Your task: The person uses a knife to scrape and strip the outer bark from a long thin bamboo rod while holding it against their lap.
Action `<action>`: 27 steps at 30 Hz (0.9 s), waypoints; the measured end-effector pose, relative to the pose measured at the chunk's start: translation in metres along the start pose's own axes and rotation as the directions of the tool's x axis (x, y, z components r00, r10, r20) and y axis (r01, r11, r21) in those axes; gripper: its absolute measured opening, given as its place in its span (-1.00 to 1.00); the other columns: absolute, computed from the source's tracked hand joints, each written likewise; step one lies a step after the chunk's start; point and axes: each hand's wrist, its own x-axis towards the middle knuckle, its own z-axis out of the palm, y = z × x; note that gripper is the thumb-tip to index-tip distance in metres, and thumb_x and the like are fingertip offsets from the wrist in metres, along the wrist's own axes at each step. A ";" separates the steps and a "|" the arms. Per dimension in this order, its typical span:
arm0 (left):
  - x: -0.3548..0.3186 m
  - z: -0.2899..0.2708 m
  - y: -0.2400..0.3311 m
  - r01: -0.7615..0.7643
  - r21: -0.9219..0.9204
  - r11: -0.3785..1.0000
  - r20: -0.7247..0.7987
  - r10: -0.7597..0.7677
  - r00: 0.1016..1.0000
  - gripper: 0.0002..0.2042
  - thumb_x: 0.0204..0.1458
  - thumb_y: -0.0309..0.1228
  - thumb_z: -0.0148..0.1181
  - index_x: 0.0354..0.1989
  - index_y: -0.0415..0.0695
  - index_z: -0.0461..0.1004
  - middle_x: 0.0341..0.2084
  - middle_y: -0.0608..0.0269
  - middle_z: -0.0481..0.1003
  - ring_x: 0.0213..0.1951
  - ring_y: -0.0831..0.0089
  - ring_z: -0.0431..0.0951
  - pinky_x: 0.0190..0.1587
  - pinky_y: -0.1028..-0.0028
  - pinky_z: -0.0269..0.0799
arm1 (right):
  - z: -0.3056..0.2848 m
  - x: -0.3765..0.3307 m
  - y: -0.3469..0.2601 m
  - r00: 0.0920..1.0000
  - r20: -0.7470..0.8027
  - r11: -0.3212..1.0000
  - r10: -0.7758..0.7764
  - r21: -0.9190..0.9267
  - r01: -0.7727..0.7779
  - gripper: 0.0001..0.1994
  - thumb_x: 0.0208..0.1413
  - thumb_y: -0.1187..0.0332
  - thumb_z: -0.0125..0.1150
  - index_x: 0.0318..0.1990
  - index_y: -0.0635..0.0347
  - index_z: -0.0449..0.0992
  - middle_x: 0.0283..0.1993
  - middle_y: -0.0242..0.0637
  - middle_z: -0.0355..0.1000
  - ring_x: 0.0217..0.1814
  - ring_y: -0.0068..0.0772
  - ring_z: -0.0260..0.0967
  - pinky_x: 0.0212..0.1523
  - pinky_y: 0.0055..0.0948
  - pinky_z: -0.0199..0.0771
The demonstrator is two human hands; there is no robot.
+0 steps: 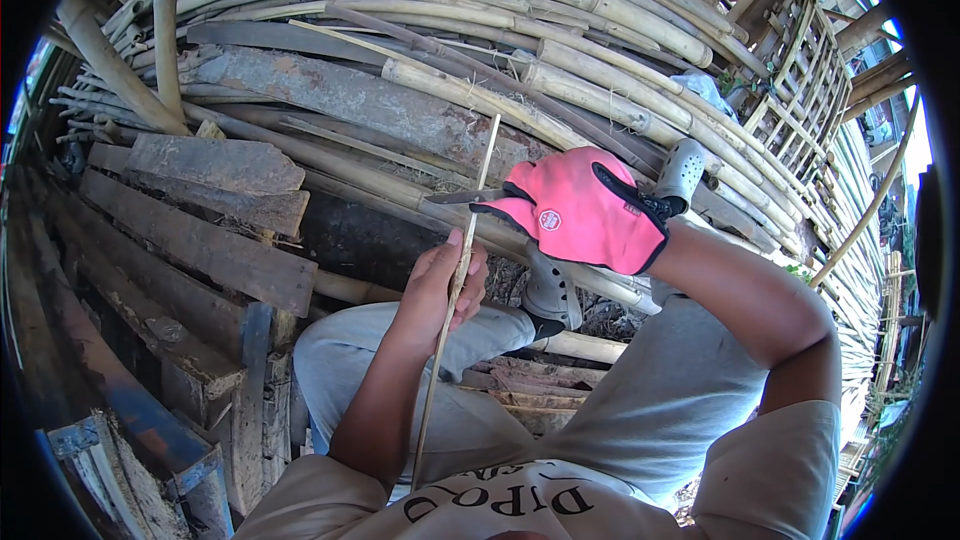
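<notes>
A thin bamboo strip (437, 370) runs up from my chest, past my knees, to a free tip beyond my hands. Bare, my left hand (445, 280) pinches it at about its middle. My right hand (580, 210), in a pink glove with black trim, is closed around a knife whose handle is hidden in the palm. The dark knife blade (452, 197) sticks out to the left and crosses the strip just above my left fingers. Whether the edge bites into the strip, I cannot tell.
Long bamboo poles (600, 5) lie stacked across the far side and right. Weathered planks (200, 240) and rough boards fill the left. My feet in grey clogs (550, 295) rest among the poles. A bamboo lattice (800, 80) stands at the far right.
</notes>
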 end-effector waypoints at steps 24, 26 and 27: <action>0.003 -0.002 -0.003 0.029 -0.010 1.000 -0.052 -0.030 0.998 -0.58 0.40 -0.03 -0.23 -0.39 -0.08 0.28 -0.78 0.43 0.13 -0.82 0.68 0.05 -0.78 0.60 -0.05 | 0.012 0.001 0.003 1.000 -0.020 0.999 0.006 0.048 -0.005 -0.61 0.24 0.00 0.11 -0.40 0.16 0.46 -0.57 -0.06 0.43 -0.49 0.09 0.44 -0.46 -0.06 0.41; 0.003 -0.002 -0.003 0.028 -0.012 1.000 -0.051 -0.028 0.998 -0.58 0.40 -0.04 -0.23 -0.39 -0.08 0.28 -0.78 0.43 0.13 -0.82 0.68 0.05 -0.78 0.60 -0.05 | 0.012 0.001 0.003 1.000 -0.018 0.999 0.008 0.051 -0.007 -0.61 0.24 0.00 0.11 -0.40 0.16 0.46 -0.57 -0.06 0.43 -0.50 0.09 0.44 -0.46 -0.07 0.41; 0.003 -0.001 -0.003 0.028 0.013 1.000 -0.059 -0.028 0.998 -0.57 0.39 -0.01 -0.24 -0.39 -0.08 0.26 -0.79 0.44 0.11 -0.82 0.67 0.02 -0.78 0.60 -0.06 | 0.012 0.001 0.002 1.000 -0.020 0.999 0.007 0.045 -0.007 -0.61 0.24 0.00 0.11 -0.40 0.16 0.45 -0.58 -0.06 0.43 -0.50 0.08 0.44 -0.46 -0.07 0.41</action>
